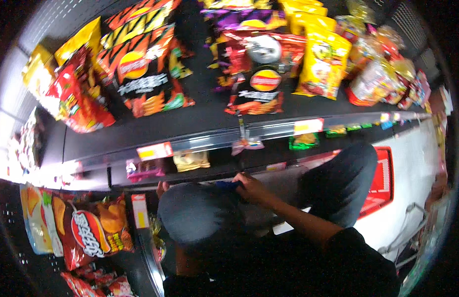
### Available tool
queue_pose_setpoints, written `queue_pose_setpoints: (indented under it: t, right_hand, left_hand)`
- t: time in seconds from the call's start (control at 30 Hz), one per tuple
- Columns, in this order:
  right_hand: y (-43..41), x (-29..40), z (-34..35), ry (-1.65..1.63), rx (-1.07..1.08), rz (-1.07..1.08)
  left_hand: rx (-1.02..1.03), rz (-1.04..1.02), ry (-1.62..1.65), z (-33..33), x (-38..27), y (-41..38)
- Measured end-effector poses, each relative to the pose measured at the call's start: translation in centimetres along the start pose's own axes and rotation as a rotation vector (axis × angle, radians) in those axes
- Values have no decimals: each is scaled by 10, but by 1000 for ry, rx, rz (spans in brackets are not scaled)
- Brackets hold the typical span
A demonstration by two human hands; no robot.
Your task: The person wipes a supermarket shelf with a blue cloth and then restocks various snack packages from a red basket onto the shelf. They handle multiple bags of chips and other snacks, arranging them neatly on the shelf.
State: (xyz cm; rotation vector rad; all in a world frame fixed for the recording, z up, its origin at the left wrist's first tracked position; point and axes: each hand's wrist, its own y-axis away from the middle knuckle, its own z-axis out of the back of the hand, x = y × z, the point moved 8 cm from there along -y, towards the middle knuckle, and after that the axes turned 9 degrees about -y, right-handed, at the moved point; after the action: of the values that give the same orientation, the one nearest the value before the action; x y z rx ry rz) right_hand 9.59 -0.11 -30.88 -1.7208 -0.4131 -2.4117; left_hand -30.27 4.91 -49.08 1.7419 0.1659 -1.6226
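My right hand [249, 188] reaches in from the lower right, its fingers closed on a dark blue piece that looks like cloth [227, 184]. It is at the lower shelf, just beyond my bent left knee [194, 213]. Only a few fingertips of my left hand [162, 188] show past that knee, near the shelf edge; the rest is hidden, and what it holds cannot be told. Above both hands runs a shelf's front rail [199, 140] with price tags. Small snack packs lie beneath it, among them a pale yellow one [192, 161] and a purple one [144, 169].
Lay's chip bags [140, 83] and yellow snack bags [322, 61] stand on the upper shelf [203, 107]. A brown chip bag [92, 234] sits on a shelf at left. My right knee [341, 178] is raised beside a red floor sign [378, 182]; a metal cart [404, 241] stands at right.
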Motion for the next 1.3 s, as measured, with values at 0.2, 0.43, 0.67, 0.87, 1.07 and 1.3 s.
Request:
queue_pose_setpoints:
  t: [0.2,0.43,0.67,0.87,1.07,1.3]
  right_hand:
    - [28,21,39,-208,-83,-55]
    - [85,95,119,-456,-220,119]
    - [226,179,262,-338,-799,201]
    - [338,104,336,158,-1302,43]
    - [370,-64,276,797,-1002,-648]
    - [364,-113,270,731,-978,-799]
  left_hand:
    - [124,55,-14,-15,-9,51]
    - [258,57,-47,-41,-32,85]
    - [321,11,-52,-44,-67,108]
    - [433,-126,-14,-68,-133,125]
    - [520,-673,-209,-96,-274,201]
    - [344,-968,-212,-118,-363,332]
